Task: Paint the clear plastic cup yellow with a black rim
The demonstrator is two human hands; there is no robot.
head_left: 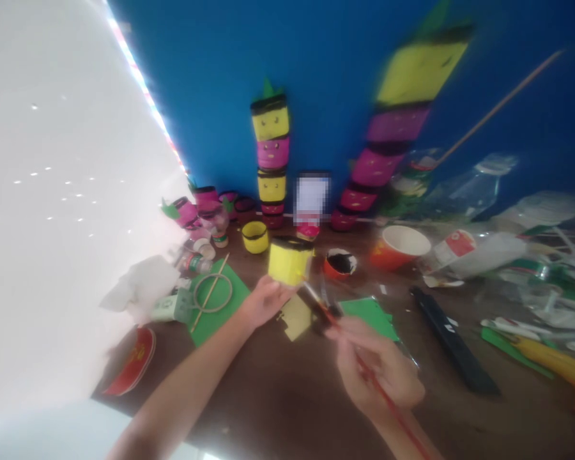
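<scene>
My left hand point(268, 300) holds up a small yellow cup point(287, 263) with a black painted rim, gripping it from below. Pinched in my right hand point(376, 364) is a paintbrush point(376, 386) with a red handle, its bristles close to the cup's lower right side; whether they touch is unclear. Behind the cup, slightly left, stands another yellow cup point(255, 239) with black edges. To the right sits an orange-red cup of black paint point(341, 263). A torn piece of yellow paper point(296, 317) lies on the table under my hands.
Stacks of yellow and pink cups point(272, 153) with drawn faces rise by the blue wall. Green paper point(370, 316), a dark elongated case point(453, 338), a paper cup point(402, 246) and clear plastic bottles point(483, 185) occupy the right. A ring of tape point(230, 291) lies left on green paper.
</scene>
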